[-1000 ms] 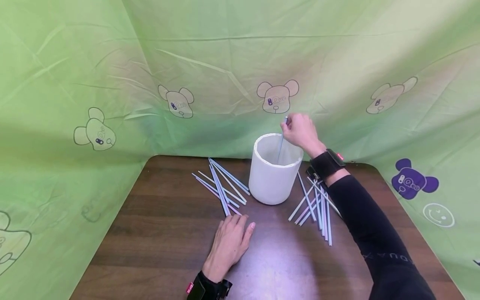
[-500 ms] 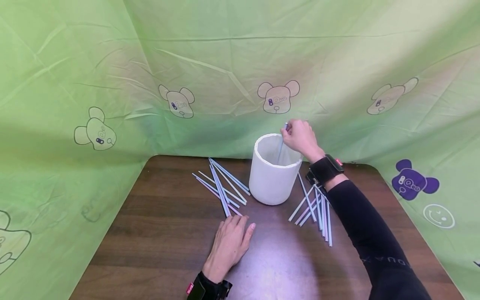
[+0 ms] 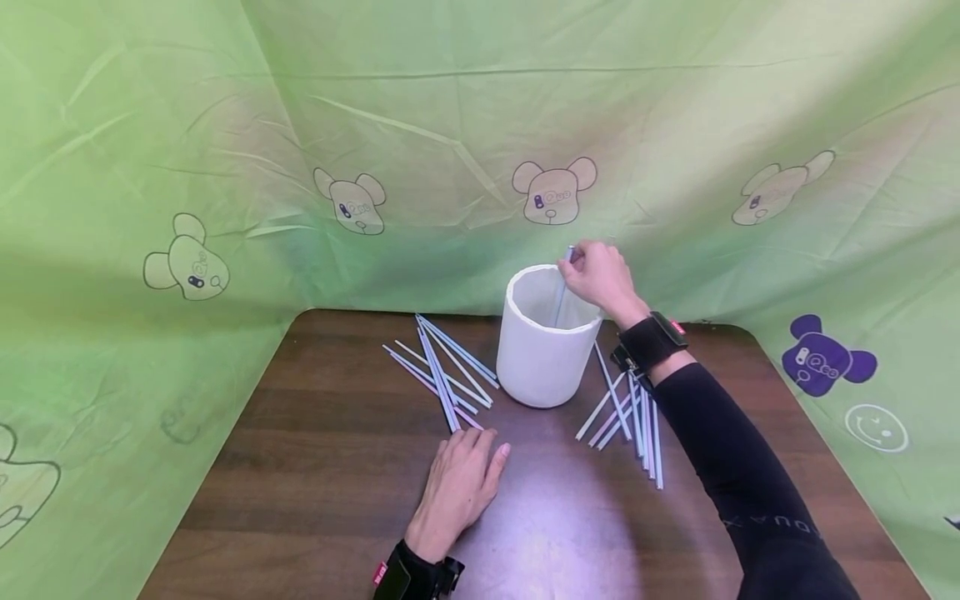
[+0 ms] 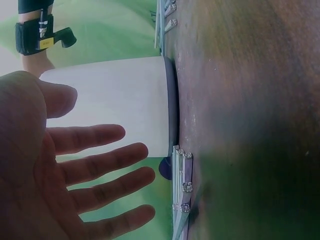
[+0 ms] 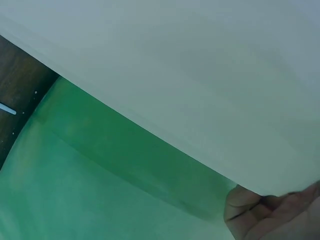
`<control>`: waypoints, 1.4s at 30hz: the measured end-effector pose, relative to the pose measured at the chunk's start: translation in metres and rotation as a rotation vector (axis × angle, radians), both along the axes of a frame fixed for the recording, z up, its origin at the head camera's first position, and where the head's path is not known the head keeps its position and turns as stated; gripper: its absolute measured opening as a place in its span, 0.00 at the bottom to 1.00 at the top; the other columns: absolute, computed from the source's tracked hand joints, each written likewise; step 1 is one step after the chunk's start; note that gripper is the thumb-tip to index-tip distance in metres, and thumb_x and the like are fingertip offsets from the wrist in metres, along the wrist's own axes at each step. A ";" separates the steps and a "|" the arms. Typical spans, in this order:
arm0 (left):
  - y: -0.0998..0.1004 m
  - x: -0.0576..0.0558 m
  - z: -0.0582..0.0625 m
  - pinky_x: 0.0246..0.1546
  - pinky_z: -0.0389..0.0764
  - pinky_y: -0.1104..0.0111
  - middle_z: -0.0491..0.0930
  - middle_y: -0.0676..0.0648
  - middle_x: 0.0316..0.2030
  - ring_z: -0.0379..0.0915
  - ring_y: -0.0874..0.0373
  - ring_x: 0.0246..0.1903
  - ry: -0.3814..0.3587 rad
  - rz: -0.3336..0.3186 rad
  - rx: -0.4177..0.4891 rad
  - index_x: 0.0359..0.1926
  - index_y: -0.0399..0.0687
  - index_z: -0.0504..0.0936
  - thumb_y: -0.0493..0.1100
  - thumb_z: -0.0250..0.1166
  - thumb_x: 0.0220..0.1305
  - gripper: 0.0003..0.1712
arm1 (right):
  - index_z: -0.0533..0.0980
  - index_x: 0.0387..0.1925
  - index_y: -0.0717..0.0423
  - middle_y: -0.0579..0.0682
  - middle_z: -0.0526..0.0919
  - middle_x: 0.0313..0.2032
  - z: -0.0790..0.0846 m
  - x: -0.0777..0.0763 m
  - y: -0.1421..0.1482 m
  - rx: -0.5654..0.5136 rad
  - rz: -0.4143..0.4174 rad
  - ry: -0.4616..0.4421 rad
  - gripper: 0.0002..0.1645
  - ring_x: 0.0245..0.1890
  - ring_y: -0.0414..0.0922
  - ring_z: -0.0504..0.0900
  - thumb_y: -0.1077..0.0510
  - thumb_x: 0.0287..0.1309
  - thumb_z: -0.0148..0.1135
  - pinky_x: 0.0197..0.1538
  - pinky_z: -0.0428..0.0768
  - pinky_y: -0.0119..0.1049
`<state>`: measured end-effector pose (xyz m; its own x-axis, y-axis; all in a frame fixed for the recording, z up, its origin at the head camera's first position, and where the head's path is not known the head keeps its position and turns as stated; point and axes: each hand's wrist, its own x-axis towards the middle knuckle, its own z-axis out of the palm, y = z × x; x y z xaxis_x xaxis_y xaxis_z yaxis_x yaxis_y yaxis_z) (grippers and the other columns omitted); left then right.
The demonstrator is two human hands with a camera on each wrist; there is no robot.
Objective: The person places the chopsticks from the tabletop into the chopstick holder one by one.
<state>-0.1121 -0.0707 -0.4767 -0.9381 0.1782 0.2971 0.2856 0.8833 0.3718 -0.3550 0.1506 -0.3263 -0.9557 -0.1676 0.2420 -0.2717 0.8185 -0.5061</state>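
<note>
My right hand (image 3: 598,273) pinches the top of a thin pale blue stick (image 3: 561,302) over the back right rim of a white cylindrical container (image 3: 543,362). The stick slants down into the container, and its lower end is hidden inside. In the right wrist view, the container's white wall (image 5: 165,75) fills much of the picture, with part of the right hand (image 5: 280,212) at its edge. My left hand (image 3: 459,483) lies palm down on the table, fingers extended, close to the near ends of a left group of sticks (image 3: 442,375).
More pale blue, white and pink sticks (image 3: 637,421) lie fanned out right of the container, partly under the right wrist. The brown wooden table (image 3: 315,467) backs onto a green printed cloth (image 3: 442,125), close behind the container.
My right hand has come down slightly with the stick, lowering it further into the container, then stays nearly still. The left hand and both groups of sticks have not moved.
</note>
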 end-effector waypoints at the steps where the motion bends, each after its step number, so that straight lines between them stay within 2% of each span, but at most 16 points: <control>1: 0.000 0.000 0.000 0.48 0.80 0.53 0.86 0.43 0.48 0.81 0.48 0.48 -0.001 0.001 0.002 0.54 0.45 0.84 0.56 0.54 0.76 0.23 | 0.79 0.47 0.61 0.60 0.86 0.40 0.000 0.000 0.000 0.001 0.001 -0.001 0.21 0.38 0.55 0.84 0.46 0.67 0.59 0.40 0.83 0.47; 7: -0.004 -0.002 0.001 0.47 0.80 0.53 0.86 0.43 0.47 0.81 0.47 0.48 0.011 -0.001 0.004 0.53 0.44 0.84 0.55 0.54 0.76 0.23 | 0.77 0.51 0.61 0.59 0.84 0.39 0.005 0.002 0.003 0.011 -0.024 0.011 0.26 0.38 0.55 0.82 0.42 0.67 0.59 0.41 0.80 0.47; 13: -0.011 -0.009 0.004 0.49 0.81 0.51 0.86 0.41 0.49 0.82 0.46 0.51 -0.027 0.002 0.016 0.54 0.43 0.84 0.55 0.54 0.76 0.23 | 0.75 0.55 0.60 0.60 0.83 0.43 0.016 0.009 0.010 -0.009 -0.081 0.042 0.32 0.41 0.57 0.82 0.37 0.67 0.57 0.45 0.79 0.50; 19: -0.018 -0.019 0.004 0.42 0.82 0.55 0.86 0.42 0.42 0.82 0.47 0.43 0.050 -0.010 -0.003 0.51 0.41 0.84 0.52 0.60 0.73 0.19 | 0.74 0.57 0.60 0.61 0.82 0.49 0.021 0.024 0.015 -0.005 -0.073 0.104 0.34 0.47 0.59 0.81 0.36 0.67 0.57 0.49 0.79 0.55; 25: -0.030 -0.028 0.004 0.37 0.81 0.58 0.85 0.44 0.37 0.81 0.50 0.36 0.056 -0.019 -0.041 0.49 0.42 0.83 0.49 0.66 0.68 0.16 | 0.75 0.52 0.63 0.61 0.82 0.44 0.018 0.049 0.011 0.019 -0.003 0.289 0.30 0.44 0.57 0.78 0.40 0.65 0.62 0.45 0.76 0.53; 29: -0.039 -0.039 0.004 0.32 0.80 0.61 0.84 0.45 0.33 0.80 0.51 0.32 0.073 -0.037 -0.051 0.43 0.42 0.83 0.45 0.69 0.65 0.12 | 0.77 0.48 0.64 0.62 0.82 0.41 0.020 0.069 0.006 0.010 0.074 0.419 0.27 0.43 0.57 0.77 0.44 0.64 0.65 0.44 0.76 0.52; 35: -0.054 -0.053 -0.001 0.25 0.75 0.63 0.80 0.46 0.27 0.76 0.51 0.27 0.088 -0.074 -0.120 0.35 0.43 0.83 0.35 0.67 0.60 0.02 | 0.77 0.46 0.63 0.60 0.83 0.40 0.016 0.100 -0.004 0.018 0.204 0.530 0.24 0.41 0.55 0.78 0.47 0.60 0.69 0.42 0.78 0.49; 42: -0.065 -0.064 -0.011 0.30 0.77 0.56 0.77 0.45 0.29 0.77 0.47 0.30 0.073 -0.169 -0.186 0.35 0.44 0.83 0.27 0.66 0.50 0.12 | 0.77 0.46 0.62 0.57 0.83 0.40 0.005 0.129 -0.011 0.067 0.316 0.599 0.24 0.41 0.53 0.79 0.49 0.57 0.71 0.39 0.79 0.45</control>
<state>-0.1760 -0.1356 -0.4880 -0.8673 0.3889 0.3106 0.4554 0.8719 0.1801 -0.2265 0.1399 -0.3212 -0.5629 -0.4496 0.6935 -0.7203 0.6784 -0.1448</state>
